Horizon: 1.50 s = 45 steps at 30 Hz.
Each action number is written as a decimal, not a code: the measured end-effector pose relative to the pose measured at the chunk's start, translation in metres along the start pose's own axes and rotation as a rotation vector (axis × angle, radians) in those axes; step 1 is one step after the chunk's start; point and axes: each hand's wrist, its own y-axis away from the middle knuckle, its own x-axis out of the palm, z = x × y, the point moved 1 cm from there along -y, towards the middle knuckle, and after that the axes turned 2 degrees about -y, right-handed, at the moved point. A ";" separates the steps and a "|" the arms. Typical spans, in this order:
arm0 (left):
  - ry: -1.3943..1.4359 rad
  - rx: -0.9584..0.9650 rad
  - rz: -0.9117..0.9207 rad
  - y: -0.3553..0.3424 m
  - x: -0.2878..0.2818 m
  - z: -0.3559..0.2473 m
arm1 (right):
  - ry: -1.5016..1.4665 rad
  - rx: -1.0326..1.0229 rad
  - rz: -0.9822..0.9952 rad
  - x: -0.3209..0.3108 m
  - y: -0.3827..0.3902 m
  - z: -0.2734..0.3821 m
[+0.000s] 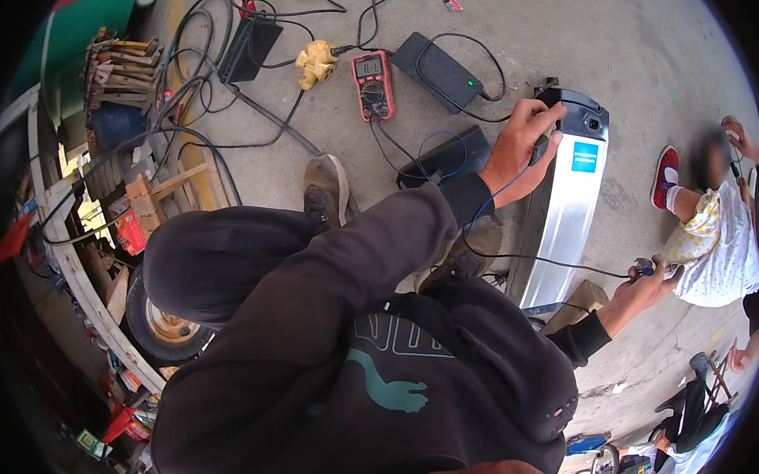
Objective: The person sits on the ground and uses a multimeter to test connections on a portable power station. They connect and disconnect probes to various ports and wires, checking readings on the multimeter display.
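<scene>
A long silver battery pack (557, 229) with a black end cap (583, 118) and a blue label stands on the floor before me. My left hand (520, 155) reaches across to the cap, thumb and fingers closed around a small dark piece that they mostly hide. A blue wire hangs beside that wrist. In my right hand (640, 298), lower right of the pack, is a dark cable connector (643, 268), pinched by the fingers. Its thin black cable (558, 263) runs left, past the pack. A red multimeter (374, 86) lies on the floor with its display lit and leads attached.
A black charger (438, 72) with a green light, a second black box (448, 158), a yellow multi-socket (316, 64) and looping cables lie around. A child (714, 239) is close on the right. Wood, a wheel (167, 322) and clutter fill the left.
</scene>
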 end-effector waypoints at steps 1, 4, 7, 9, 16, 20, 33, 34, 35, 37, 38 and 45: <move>0.036 -0.009 0.068 0.003 0.007 -0.003 | 0.037 -0.059 -0.040 0.000 0.003 0.011; -0.016 0.072 0.015 -0.005 0.003 0.010 | -0.282 -0.103 0.319 0.017 -0.009 -0.006; 0.052 -0.178 0.112 -0.020 0.015 0.009 | -0.919 0.118 0.753 0.051 0.000 0.014; 0.003 -0.121 0.174 -0.036 0.023 0.005 | -1.333 0.228 1.055 0.072 -0.008 0.001; -0.401 0.087 0.329 -0.073 0.039 0.019 | -0.897 0.139 0.681 0.118 -0.006 -0.026; -0.528 0.150 0.404 -0.087 0.041 0.017 | -0.577 0.002 0.653 0.132 -0.002 -0.045; -0.817 0.323 0.553 -0.117 0.053 0.025 | -0.487 0.037 0.518 0.154 0.008 -0.069; -0.840 0.368 0.554 -0.118 0.055 0.021 | -0.476 0.021 0.528 0.153 0.008 -0.067; -0.863 0.414 0.554 -0.120 0.056 0.017 | -0.468 0.015 0.520 0.152 0.008 -0.068; -0.878 0.474 0.547 -0.120 0.055 0.014 | -0.461 0.003 0.508 0.154 0.008 -0.071; -0.865 0.487 0.542 -0.120 0.056 0.013 | -0.470 0.008 0.496 0.154 0.008 -0.072; -0.812 0.487 0.487 -0.119 0.054 0.027 | -0.424 -0.052 0.436 0.158 0.011 -0.071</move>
